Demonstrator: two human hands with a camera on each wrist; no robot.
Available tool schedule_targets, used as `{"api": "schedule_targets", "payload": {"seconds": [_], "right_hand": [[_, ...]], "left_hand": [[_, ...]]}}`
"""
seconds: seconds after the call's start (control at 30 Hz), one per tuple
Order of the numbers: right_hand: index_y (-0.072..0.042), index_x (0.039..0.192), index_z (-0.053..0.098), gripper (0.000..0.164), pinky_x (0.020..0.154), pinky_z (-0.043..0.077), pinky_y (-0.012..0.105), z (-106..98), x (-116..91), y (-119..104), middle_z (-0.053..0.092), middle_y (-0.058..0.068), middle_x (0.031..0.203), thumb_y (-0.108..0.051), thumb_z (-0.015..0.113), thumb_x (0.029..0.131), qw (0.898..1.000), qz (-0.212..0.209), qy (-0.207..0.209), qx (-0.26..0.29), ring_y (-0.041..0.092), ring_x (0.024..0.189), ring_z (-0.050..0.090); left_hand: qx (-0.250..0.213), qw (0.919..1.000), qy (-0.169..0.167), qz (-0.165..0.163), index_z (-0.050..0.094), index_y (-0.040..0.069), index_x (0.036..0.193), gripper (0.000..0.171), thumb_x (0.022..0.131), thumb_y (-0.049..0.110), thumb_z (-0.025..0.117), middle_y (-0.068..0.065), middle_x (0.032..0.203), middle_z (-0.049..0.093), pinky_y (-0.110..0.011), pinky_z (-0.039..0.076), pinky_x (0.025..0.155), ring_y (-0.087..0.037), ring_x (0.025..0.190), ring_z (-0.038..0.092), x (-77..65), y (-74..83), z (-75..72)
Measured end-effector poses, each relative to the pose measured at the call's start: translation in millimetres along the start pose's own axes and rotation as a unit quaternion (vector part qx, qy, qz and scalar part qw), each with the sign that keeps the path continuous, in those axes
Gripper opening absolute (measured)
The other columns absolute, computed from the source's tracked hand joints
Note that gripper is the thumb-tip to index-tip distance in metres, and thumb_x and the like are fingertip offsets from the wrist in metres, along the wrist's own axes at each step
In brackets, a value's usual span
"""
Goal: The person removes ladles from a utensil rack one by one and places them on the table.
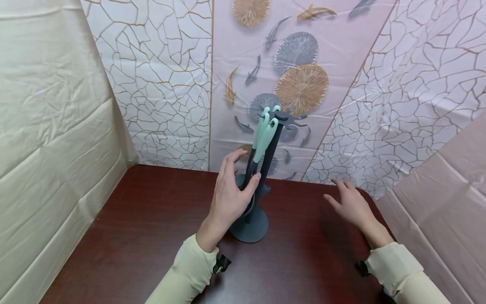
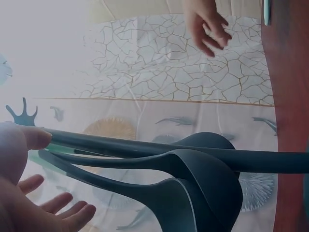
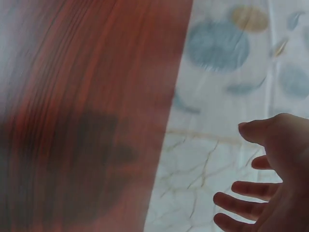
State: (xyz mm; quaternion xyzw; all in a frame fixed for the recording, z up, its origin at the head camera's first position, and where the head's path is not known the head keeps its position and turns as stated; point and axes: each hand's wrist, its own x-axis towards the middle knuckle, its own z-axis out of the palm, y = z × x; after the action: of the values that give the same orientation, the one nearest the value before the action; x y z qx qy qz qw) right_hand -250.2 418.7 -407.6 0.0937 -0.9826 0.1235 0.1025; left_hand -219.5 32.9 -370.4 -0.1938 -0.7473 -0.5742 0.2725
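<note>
Utensils point(image 1: 265, 141) hung on a dark stand point(image 1: 271, 158), our left hand point(image 1: 229, 194) the nearer, loosely spread around them.
Their long axis ran upright through its unclenched span, mint handles point(image 1: 261, 148) above, dark heads point(image 2: 212, 183) below; whether it touched them we could not tell. Our right hand point(image 1: 353, 204), holding nothing, hovered well apart near the right edge of the table point(image 1: 159, 219). We could read no brand, label or writing.

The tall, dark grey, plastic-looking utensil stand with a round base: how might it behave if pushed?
The stand may tip, rising tall above a small base. Its straight post suggests little bending. The mint-handled dark utensils, hanging from its hooked top, would probably swing.
</note>
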Motion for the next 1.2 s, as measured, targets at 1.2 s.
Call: {"api": "schedule_targets", "payload": {"seconds": [1.2], "right_hand": [[-0.003, 0.154, 0.048, 0.064, 0.101, 0.049, 0.06, 21, -5, -122, 0.057, 0.021, 0.145, -0.012, 0.077, 0.098, 0.972, -0.141, 0.112, 0.154, 0.039, 0.127, 0.059]], "left_hand": [[0.126, 0.9897, -0.061, -0.027, 0.019, 0.014, 0.17, 0.09, 0.101, 0.039, 0.071, -0.007, 0.17, 0.033, -0.053, 0.051, 0.109, -0.023, 0.152, 0.04, -25.5, 62.5, 31.1]]}}
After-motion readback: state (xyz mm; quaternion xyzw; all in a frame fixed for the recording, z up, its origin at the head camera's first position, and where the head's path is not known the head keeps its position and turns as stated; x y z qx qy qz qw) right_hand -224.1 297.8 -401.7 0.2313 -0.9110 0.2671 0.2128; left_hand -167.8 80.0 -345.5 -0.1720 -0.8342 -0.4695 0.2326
